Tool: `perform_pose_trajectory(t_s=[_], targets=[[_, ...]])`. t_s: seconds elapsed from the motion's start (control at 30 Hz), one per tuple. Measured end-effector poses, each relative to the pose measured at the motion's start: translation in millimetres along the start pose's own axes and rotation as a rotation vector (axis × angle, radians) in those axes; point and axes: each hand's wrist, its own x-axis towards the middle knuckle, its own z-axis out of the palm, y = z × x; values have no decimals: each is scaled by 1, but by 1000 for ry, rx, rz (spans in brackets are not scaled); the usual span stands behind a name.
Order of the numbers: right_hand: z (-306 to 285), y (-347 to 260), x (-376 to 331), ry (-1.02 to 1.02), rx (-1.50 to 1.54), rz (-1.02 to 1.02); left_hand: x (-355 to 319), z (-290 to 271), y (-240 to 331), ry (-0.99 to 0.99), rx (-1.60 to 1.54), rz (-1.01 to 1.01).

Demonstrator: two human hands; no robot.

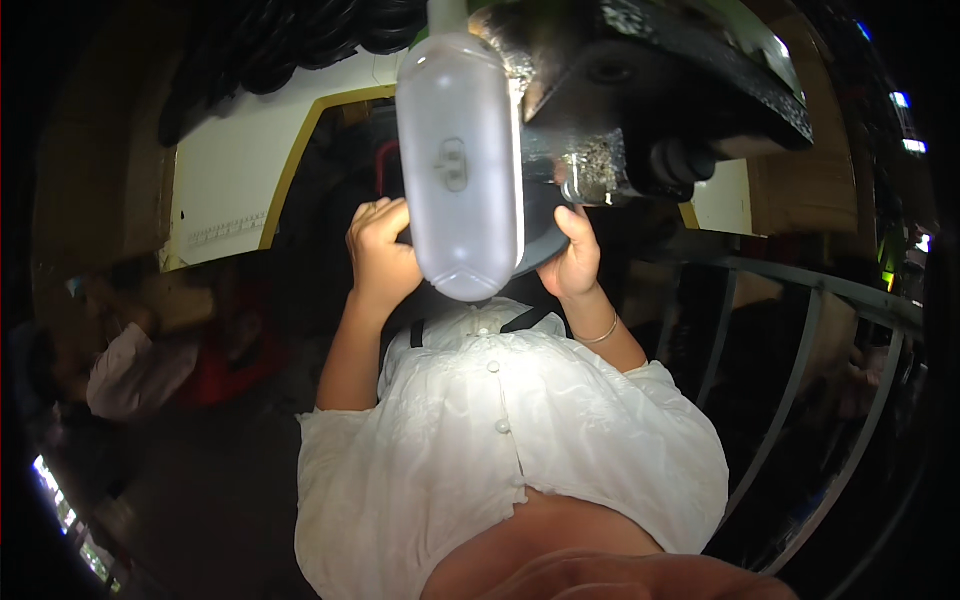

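Observation:
A dark piece with a curved edge (547,243) lies between my two hands, below the machine's working end. A pale oblong lamp (462,170) hides most of it, so its kind cannot be told. My right hand (574,255) grips its right side, thumb raised along the edge. On the other side, my left hand (384,250) is closed, its fingers curled at the piece's left edge, partly behind the lamp. Over the right hand looms the black head of a sewing-type machine (690,95), with shiny metal parts (590,165) close to the fingers.
A white worktop (225,165) with a yellow edge and ruler marks curves around the left. Black rounded items (290,45) are heaped at the far left. Metal rails (790,375) stand at the right. A person's light sleeve (135,370) shows at the left.

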Motion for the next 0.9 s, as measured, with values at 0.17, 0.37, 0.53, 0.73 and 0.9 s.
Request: perform_pose_trajectory(t_s=[0.17, 0.37, 0.53, 0.73, 0.9], targets=[[-11, 5, 23, -149, -43, 129, -42, 13, 3, 275, -90, -60], [13, 22, 47, -182, -31, 190, -54, 13, -22, 352, 62, -103], [-59, 41, 63, -36, -419, -36, -36, 9, -29, 49, 82, -238], [-106, -99, 27, 541, -186, -638, 14, -29, -97, 321, 158, -226], [-163, -151, 4, 827, -175, -1013, 136, -78, -104, 572, 566, -45]])
